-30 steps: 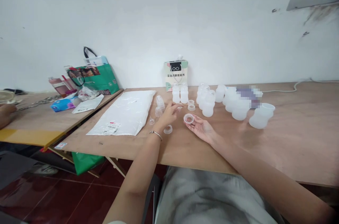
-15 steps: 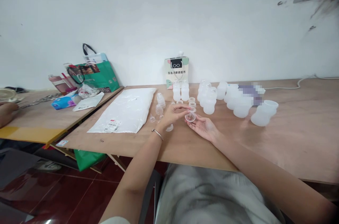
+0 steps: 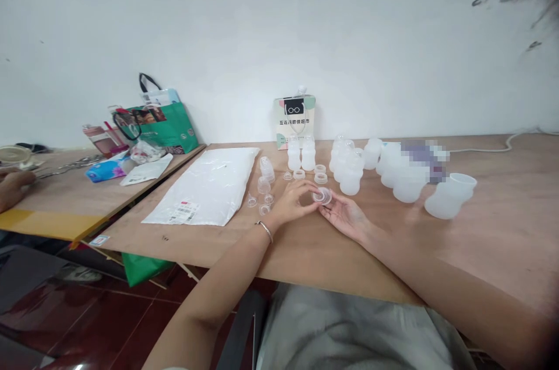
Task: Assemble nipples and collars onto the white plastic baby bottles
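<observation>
Over the table, a clear baby bottle collar ring with a nipple (image 3: 322,196) sits between my two hands. My left hand (image 3: 294,201) pinches its left edge with thumb and fingers. From the right, my right hand (image 3: 347,215) grips the same piece, its fingers partly under the rim. Beyond my hands lie a stack of collar rings (image 3: 320,173), another ring (image 3: 299,174) and a loose nipple (image 3: 287,175). Left of my left hand are several more nipples (image 3: 252,201) and clear domed caps (image 3: 266,168).
Capped bottles (image 3: 308,155) and further bottles (image 3: 350,176) stand behind; an open bottle (image 3: 443,201) is at right. A white plastic mailer (image 3: 203,183) lies left. A paper bag (image 3: 293,122) leans on the wall. Another person's hand (image 3: 13,186) rests at far left, near a green bag (image 3: 174,128).
The clear ring my left hand held above the piece in my right hand now sits together with it. Both hands have come closer together, and the view has shifted slightly.
</observation>
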Motion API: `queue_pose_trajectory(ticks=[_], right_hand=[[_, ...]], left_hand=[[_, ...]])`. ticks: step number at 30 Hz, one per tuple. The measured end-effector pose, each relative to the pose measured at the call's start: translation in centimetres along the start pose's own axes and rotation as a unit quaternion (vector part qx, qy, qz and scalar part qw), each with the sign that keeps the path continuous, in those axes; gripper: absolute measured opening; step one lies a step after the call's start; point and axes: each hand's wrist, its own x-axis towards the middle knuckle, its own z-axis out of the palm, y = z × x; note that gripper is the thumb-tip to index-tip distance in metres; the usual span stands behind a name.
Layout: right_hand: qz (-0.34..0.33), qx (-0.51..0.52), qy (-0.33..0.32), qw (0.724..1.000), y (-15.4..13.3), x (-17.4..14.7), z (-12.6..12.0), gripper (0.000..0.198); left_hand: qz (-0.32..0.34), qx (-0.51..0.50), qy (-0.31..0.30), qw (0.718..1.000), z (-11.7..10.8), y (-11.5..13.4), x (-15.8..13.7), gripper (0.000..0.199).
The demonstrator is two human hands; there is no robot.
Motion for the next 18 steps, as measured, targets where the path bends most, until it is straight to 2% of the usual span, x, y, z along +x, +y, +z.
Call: queue_pose_trajectory(ticks=[7,13,18], right_hand=[[0.012,0.027,0.005,1.000,-0.10,0.21,0.24,0.012],[0.032,-0.020,0.032,0.999,-0.07,0.52,0.19,0.018],[0.001,-0.069,0.012,0.998,-0.01,0.83,-0.37,0.020]], left_hand=[[0.008,0.026,-0.008,1.000,0.41,0.03,0.11,0.030],[0.041,0.016,0.006,0.999,0.34,0.16,-0.04,0.028],[0.050,0.020,0.008,0.999,0.53,0.43,-0.28,0.029]])
